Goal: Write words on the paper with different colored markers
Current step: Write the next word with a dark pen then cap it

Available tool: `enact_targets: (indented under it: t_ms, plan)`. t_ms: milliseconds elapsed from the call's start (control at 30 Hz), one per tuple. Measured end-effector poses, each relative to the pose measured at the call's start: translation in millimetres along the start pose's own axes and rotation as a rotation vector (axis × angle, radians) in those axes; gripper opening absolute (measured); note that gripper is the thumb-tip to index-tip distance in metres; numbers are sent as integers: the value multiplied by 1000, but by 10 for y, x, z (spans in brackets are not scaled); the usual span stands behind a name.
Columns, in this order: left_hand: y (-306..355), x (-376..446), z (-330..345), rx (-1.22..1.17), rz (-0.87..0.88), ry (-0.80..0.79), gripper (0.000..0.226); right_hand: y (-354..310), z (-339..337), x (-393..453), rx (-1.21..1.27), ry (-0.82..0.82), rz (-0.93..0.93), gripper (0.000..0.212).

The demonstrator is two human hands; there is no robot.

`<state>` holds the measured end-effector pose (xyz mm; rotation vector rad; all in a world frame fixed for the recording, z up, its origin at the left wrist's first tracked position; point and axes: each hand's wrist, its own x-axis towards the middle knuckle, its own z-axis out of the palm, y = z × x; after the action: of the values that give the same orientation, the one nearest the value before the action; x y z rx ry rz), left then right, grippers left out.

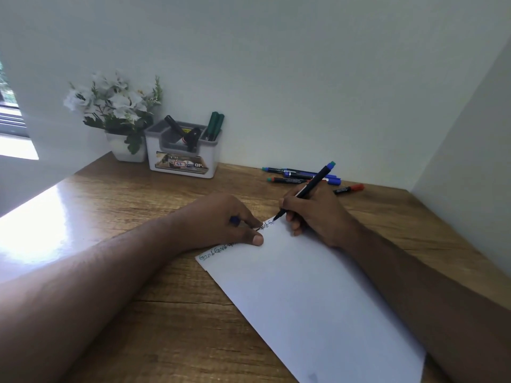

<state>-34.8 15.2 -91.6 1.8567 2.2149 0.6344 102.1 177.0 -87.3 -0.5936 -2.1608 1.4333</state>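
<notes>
paper (pixel 318 294): white sheet, lies skewed on worktop (pixel 166 322); two lines of script at far edge
marker (pixel 305 190): black barrel, blue cap on back end; tip on paper's far corner
right hand (pixel 315 214): fingers clamped round marker; rests on paper
left hand (pixel 221 221): pins paper's far edge; curled round small blue object, likely a cap
loose markers (pixel 301 176): on worktop behind right hand
holder (pixel 184 150): markers inside; against wall
flowers (pixel 116 103): potted, left of holder

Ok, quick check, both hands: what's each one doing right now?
Left hand: pressing down on the paper, fingers curled round a small blue thing, likely a cap.
Right hand: gripping the marker, tip on the paper.
</notes>
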Motion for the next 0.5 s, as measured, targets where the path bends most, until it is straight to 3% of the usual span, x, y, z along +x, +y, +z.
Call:
enact_targets:
  t_ms: [500]
  plan:
    - [-4,-4,2,-16,-1,-5,43,-15,-2,-3,41,33,23,14]
